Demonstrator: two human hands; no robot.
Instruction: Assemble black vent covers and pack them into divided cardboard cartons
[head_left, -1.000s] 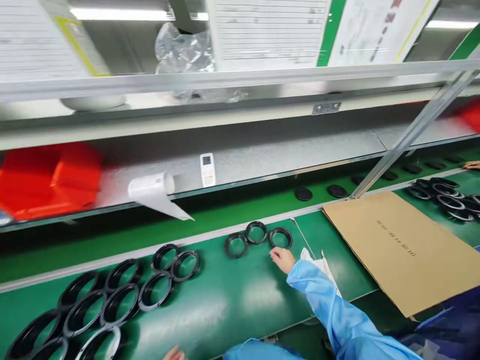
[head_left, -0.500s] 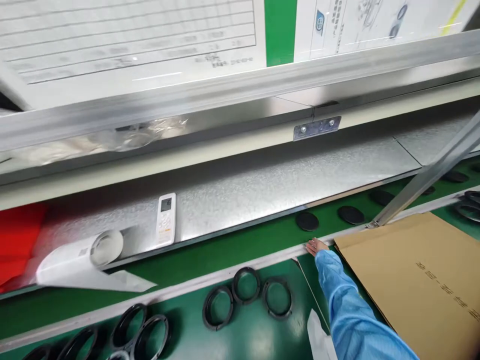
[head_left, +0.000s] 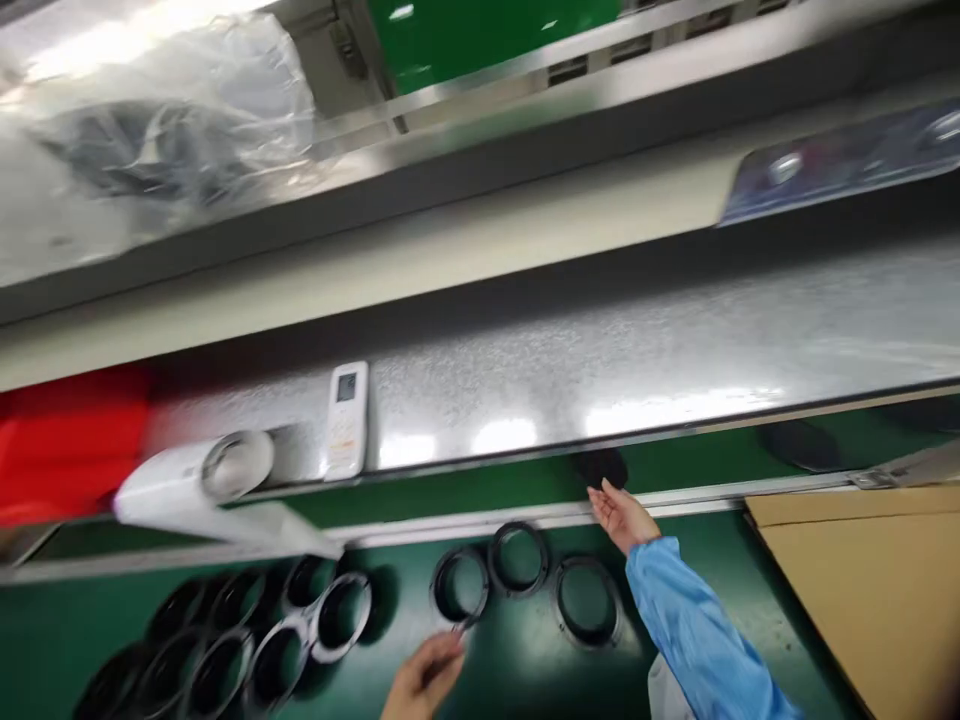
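My left hand [head_left: 426,676] is at the bottom middle, fingers curled together. Its fingertips meet the lower edge of a black ring [head_left: 436,588] lying on the green table; whether they grip it is unclear. Two more black rings [head_left: 496,573] lie to the right of that one. My right hand [head_left: 624,516], in a blue sleeve, reaches to the rail, fingers stretched out and apart. The fingertips overlap the front edge of a flat black disc [head_left: 598,466] on the green strip below the shelf.
Several black rings [head_left: 307,640] are clustered at the lower left. A metal shelf [head_left: 540,360] overhangs the strip, bearing a white remote control [head_left: 347,420] and a white roll [head_left: 180,492]. Brown cardboard [head_left: 862,590] lies at right. Another dark disc [head_left: 801,445] is farther along.
My left hand has come into view beside a ring. My right hand has moved from the rail onto the disc's front edge. The camera view has shifted.
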